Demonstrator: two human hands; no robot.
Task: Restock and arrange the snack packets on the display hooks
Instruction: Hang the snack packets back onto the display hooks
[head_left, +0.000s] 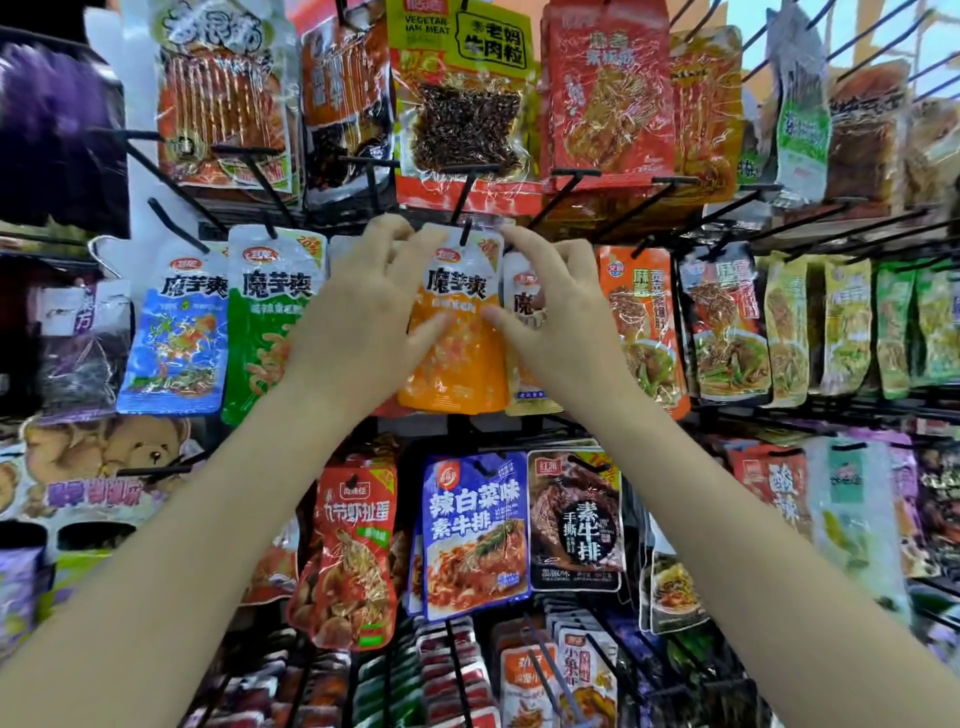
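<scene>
Orange shiny plastic snack packet (457, 332) is going onto its black wire hook (464, 228). Left hand (358, 306) and right hand (550, 306) pinch its sides with curled fingers (519, 241). Next, push it back gently.

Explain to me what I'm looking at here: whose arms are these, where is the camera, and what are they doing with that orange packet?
There is no machine here. The arms are a person's, and the single picture comes from a camera worn on the person's head, looking forward and down, so you see roughly what they see.

In front is a shop rack of black wire hooks, each hung with snack packets. The left hand and the right hand both pinch the orange packet near its top corners, fingers above and thumbs on its front. Its hang hole sits at the tip of a black hook, so the packet looks to be going onto it, though that is my guess.

Beside it hang a green packet and a blue packet of the same brand. A row lower hangs a blue-and-white packet.
</scene>
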